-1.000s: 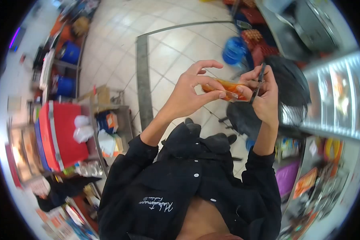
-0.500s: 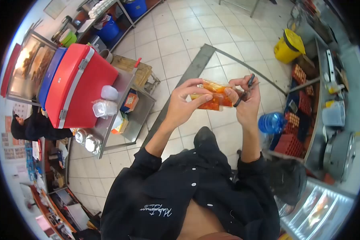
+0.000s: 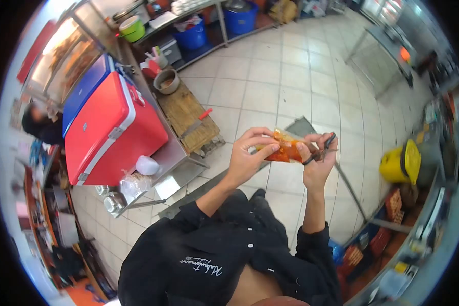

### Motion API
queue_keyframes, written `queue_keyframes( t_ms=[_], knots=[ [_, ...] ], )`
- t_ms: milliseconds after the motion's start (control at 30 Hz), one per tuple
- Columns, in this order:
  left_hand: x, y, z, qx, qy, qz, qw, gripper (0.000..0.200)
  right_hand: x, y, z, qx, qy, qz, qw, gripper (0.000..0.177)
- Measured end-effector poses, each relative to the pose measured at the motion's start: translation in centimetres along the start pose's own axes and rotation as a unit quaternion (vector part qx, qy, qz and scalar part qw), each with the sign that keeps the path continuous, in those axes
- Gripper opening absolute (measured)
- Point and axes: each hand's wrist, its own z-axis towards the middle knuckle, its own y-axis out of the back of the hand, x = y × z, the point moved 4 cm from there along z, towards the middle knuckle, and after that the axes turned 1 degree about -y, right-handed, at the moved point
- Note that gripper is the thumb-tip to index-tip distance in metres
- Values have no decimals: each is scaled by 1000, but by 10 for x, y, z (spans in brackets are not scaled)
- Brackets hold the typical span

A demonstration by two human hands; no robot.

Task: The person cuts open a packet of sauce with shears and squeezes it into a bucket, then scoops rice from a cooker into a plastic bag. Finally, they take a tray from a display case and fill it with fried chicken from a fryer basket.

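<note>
Between my two hands, in front of my body, is a clear plastic packet [image 3: 286, 151] with orange-red contents. My left hand [image 3: 251, 159] pinches its left end with thumb and fingers. At the other end my right hand [image 3: 317, 168] is closed, its thumb pressed against the packet. The same hand holds a pair of dark-handled scissors [image 3: 323, 151], whose loops show around the fingers. What the packet contains is too blurred to name.
On the left a steel table bears a red cooler box [image 3: 120, 132], a blue cooler box [image 3: 89, 92] and plastic bags [image 3: 135, 183]. A red-handled knife [image 3: 196, 122] lies on a wooden board [image 3: 181, 109] beside a pot [image 3: 167, 81]. A yellow bin [image 3: 400, 162] stands right. Another person [image 3: 41, 122] is far left.
My view has swung so that the room appears shifted, with more floor and a far table showing. Both hands still hold the packet, which is turned and bunched a little more.
</note>
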Motion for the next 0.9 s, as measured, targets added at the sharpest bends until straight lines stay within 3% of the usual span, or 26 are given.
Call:
queue_keyframes(
  t_ms=[167, 300, 400, 600, 900],
  knots=[
    [25, 27, 88, -130, -12, 97, 987, 12, -48, -40, 112, 102, -40, -1, 994, 43],
    [50, 60, 165, -172, -45, 160, 971, 11, -98, -75, 196, 157, -71, 9, 985, 42],
    [64, 91, 234, -170, -77, 202, 961, 10, -137, -104, 261, 200, -80, 5, 977, 42],
    [90, 147, 381, -145, -70, 142, 977, 9, -201, -169, 390, 243, -110, 60, 962, 42],
    [113, 211, 558, -199, -130, 272, 932, 11, -295, -263, 570, 326, -114, 127, 930, 44]
  ],
)
